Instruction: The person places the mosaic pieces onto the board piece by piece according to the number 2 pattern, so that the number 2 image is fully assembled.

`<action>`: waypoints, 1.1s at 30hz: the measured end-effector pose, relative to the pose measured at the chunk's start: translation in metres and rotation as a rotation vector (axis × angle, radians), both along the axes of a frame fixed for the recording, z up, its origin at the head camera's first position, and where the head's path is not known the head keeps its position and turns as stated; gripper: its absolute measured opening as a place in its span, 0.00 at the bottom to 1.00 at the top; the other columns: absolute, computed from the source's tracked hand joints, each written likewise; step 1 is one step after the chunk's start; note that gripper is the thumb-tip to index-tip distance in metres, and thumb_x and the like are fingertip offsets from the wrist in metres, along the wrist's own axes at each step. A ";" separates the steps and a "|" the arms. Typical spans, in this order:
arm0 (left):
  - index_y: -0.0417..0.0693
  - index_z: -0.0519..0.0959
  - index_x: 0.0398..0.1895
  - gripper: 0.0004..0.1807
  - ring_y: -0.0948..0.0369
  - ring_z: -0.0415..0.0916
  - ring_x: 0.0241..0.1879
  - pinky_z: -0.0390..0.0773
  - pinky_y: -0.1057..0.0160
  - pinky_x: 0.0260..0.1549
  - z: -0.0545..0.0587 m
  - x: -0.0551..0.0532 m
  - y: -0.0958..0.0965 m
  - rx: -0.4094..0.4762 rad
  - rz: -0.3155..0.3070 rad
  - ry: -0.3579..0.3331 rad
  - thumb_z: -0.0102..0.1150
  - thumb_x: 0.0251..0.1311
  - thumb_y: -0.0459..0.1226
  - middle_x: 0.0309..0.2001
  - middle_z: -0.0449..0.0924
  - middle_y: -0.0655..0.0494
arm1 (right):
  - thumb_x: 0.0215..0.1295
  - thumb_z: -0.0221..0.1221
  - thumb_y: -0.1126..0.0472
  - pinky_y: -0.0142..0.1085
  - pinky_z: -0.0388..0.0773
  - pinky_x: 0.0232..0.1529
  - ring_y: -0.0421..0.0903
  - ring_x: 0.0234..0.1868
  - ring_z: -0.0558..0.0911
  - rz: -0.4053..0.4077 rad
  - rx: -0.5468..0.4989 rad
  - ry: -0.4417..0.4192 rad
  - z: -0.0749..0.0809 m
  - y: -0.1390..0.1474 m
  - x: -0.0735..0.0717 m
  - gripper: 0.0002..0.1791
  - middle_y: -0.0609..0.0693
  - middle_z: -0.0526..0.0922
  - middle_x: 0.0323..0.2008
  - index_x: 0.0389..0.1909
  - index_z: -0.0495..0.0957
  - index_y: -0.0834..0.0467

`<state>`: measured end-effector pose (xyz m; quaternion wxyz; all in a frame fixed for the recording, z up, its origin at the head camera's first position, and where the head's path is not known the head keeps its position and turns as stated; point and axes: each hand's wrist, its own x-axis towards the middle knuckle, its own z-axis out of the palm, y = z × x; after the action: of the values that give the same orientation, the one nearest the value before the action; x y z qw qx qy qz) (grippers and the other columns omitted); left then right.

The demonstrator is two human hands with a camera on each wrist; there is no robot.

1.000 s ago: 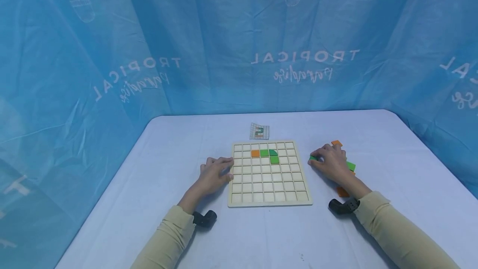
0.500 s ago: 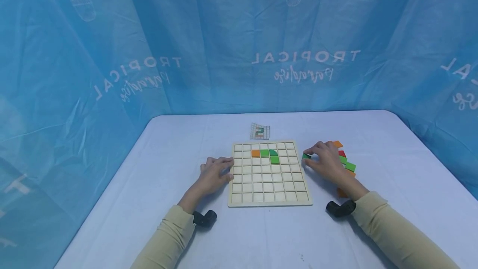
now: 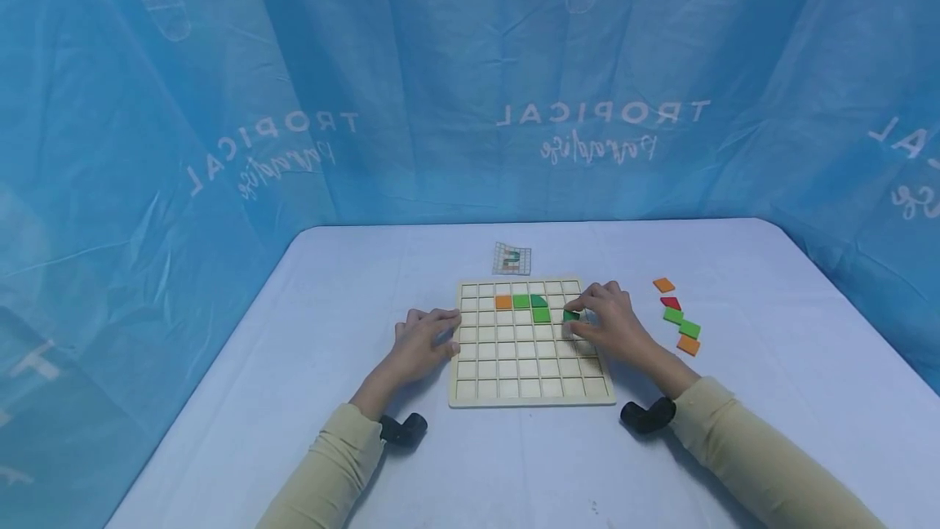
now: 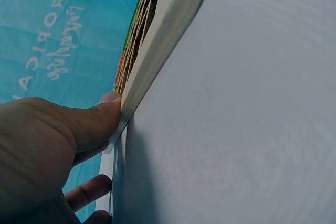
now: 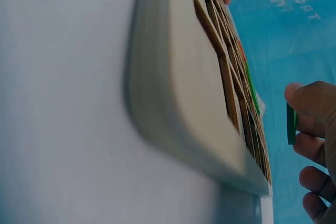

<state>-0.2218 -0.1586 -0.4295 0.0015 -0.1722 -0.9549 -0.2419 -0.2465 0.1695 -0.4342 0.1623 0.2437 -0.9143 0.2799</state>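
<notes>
Green tile (image 3: 571,316) | right hand (image 3: 615,323) pinches, over board (image 3: 508,349) | left hand (image 3: 422,345) touches board

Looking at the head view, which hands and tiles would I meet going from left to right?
The left hand, then on the board an orange tile, a light green tile, a round-edged dark green tile, next the right hand pinching another dark green tile, and last the loose tiles.

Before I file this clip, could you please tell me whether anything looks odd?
The lettering on the blue curtain reads backwards, as though seen from behind. The four tiles in the board look straight.
</notes>
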 end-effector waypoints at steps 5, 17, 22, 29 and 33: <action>0.47 0.72 0.64 0.27 0.53 0.60 0.56 0.57 0.52 0.45 0.001 0.000 0.001 0.005 0.000 0.007 0.61 0.62 0.43 0.65 0.68 0.58 | 0.51 0.72 0.59 0.47 0.58 0.40 0.50 0.40 0.67 0.042 0.005 -0.004 0.001 -0.015 0.000 0.13 0.48 0.76 0.35 0.38 0.86 0.58; 0.46 0.72 0.64 0.27 0.52 0.60 0.56 0.57 0.51 0.45 0.000 0.000 0.000 0.012 -0.008 0.007 0.62 0.62 0.42 0.65 0.68 0.57 | 0.50 0.73 0.56 0.48 0.61 0.39 0.50 0.40 0.68 0.055 0.069 -0.006 -0.001 -0.033 0.001 0.13 0.48 0.78 0.36 0.37 0.87 0.56; 0.46 0.72 0.64 0.27 0.52 0.60 0.55 0.57 0.52 0.45 -0.001 0.000 0.000 0.009 -0.005 0.007 0.62 0.62 0.42 0.65 0.68 0.57 | 0.52 0.72 0.56 0.48 0.61 0.40 0.48 0.40 0.68 0.050 0.108 -0.013 -0.005 -0.034 0.001 0.13 0.47 0.78 0.37 0.38 0.86 0.55; 0.46 0.72 0.64 0.27 0.52 0.61 0.55 0.57 0.51 0.45 0.000 0.001 0.000 0.004 0.000 0.009 0.62 0.62 0.43 0.65 0.68 0.57 | 0.53 0.71 0.55 0.47 0.62 0.41 0.48 0.41 0.68 0.028 0.159 -0.003 -0.007 -0.037 0.001 0.13 0.47 0.78 0.37 0.39 0.86 0.54; 0.45 0.73 0.64 0.27 0.52 0.61 0.55 0.57 0.51 0.45 0.000 0.001 -0.001 0.006 0.002 0.014 0.62 0.62 0.42 0.65 0.68 0.56 | 0.53 0.71 0.54 0.47 0.62 0.41 0.47 0.40 0.68 0.027 0.176 -0.006 -0.006 -0.039 0.002 0.13 0.47 0.78 0.37 0.39 0.86 0.54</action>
<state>-0.2209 -0.1591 -0.4299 0.0087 -0.1729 -0.9543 -0.2437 -0.2445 0.1301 -0.4405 0.1336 0.2684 -0.9325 0.2016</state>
